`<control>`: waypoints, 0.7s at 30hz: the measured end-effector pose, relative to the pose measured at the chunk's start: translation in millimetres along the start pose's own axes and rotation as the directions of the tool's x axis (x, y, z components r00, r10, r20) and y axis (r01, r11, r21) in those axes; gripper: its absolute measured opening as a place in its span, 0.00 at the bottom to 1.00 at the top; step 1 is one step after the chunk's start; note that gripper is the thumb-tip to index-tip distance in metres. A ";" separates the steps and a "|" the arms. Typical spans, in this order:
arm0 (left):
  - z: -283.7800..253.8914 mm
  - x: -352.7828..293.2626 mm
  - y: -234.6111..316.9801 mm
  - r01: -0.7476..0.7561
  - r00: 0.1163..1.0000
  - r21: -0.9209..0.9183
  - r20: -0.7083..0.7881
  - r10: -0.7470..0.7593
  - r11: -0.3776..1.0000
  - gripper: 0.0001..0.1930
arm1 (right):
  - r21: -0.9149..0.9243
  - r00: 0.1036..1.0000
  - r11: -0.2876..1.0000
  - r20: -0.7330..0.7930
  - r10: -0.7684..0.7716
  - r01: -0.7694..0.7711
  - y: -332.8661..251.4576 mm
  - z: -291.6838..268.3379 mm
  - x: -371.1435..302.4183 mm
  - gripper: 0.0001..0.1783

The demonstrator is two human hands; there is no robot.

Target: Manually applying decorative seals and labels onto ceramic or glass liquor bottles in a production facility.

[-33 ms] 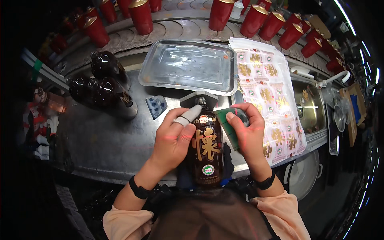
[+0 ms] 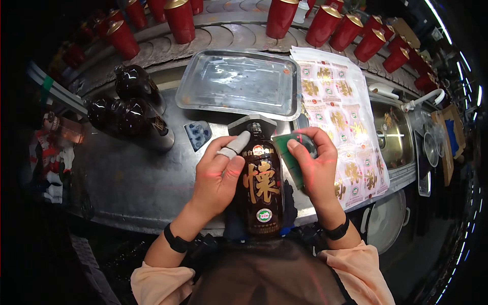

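Note:
A dark brown glass bottle (image 2: pixel 262 198) with gold lettering and a small round green-and-white label lies in front of me, its neck pointing away. My left hand (image 2: pixel 217 175) is beside the bottle's neck and shoulder. Its index finger, wrapped in a grey finger cover, reaches to the edge of the neck; the thumb stands apart from it, and nothing shows between them. At the bottle's right side my right hand (image 2: pixel 316 162) pinches a flat green scraper (image 2: pixel 291 161), held just off the glass. Behind the neck sits a grey angled rest (image 2: pixel 238 125).
A metal tray (image 2: pixel 234 107) stands beyond the bottle, with printed decal sheets (image 2: pixel 351 127) at its right. Several dark bottles (image 2: pixel 137 117) are grouped at left, near a blue-spotted piece (image 2: pixel 198 134). Red gold-topped containers (image 2: pixel 180 23) line the far conveyor (image 2: pixel 229 38). A sink (image 2: pixel 394 127) lies right.
My left hand has drawn slightly left, its thumb and covered finger coming off the bottle's front. My right hand with the scraper has hardly moved.

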State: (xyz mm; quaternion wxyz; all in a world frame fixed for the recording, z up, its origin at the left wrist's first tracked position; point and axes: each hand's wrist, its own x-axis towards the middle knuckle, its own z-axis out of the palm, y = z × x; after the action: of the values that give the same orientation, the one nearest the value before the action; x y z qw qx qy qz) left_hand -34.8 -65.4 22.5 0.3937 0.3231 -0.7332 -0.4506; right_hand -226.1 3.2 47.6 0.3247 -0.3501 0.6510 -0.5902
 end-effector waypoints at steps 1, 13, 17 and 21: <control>-4.0 -3.8 -6.6 -0.028 1.000 0.023 0.012 0.028 0.999 0.22 | 0.006 0.999 0.999 0.005 -0.047 0.047 -2.7 1.0 2.4 0.10; 1.7 -26.4 -11.1 -0.039 0.999 -0.031 -0.036 0.038 0.999 0.20 | -0.047 0.998 0.999 -0.063 -0.008 0.005 19.3 -1.7 -6.3 0.08; -2.9 -12.1 -2.5 -0.138 0.990 0.079 -0.028 0.141 0.987 0.21 | 0.149 0.995 0.989 -0.094 0.018 -0.004 21.7 -1.4 -6.3 0.09; -1.0 7.2 13.3 -0.153 0.988 0.164 0.046 0.148 0.975 0.19 | 0.039 0.998 0.999 -0.062 -0.013 0.015 24.6 -1.3 -9.6 0.09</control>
State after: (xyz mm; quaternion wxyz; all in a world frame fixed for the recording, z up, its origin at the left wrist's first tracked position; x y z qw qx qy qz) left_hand -38.9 -66.7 37.0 0.3857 0.2908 -0.7973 -0.3620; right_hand -223.8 13.4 23.3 0.3071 -0.3297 0.6465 -0.6156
